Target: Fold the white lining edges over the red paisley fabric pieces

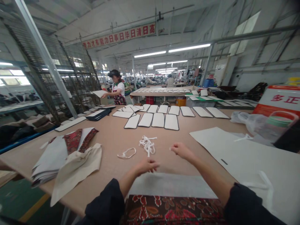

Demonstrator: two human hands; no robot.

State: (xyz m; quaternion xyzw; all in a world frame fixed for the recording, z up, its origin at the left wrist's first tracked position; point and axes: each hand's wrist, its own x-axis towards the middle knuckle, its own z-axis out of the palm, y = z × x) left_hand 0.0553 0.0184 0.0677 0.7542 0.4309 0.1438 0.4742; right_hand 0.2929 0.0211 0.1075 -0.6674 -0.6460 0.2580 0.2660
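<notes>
My left hand (147, 165) is curled, knuckles up, at the far edge of a grey-white fabric panel (171, 186) lying in front of me. It seems to pinch a thin white strip that I cannot make out clearly. My right hand (181, 150) is closed in a pinch a little farther out over the brown table (112, 137). A small pile of white tape strips (147, 144) lies just beyond my left hand, and a single white loop (127, 153) lies to its left. A red floral fabric (173, 211) lies under the panel at my edge.
A stack of grey and floral pieces (61, 153) with a cream cloth (77, 168) sits at the left. Rows of white dark-edged panels (158, 120) cover the far table. A large white sheet (253, 159) and plastic bags (253, 125) lie to the right. A person (117, 90) stands far left.
</notes>
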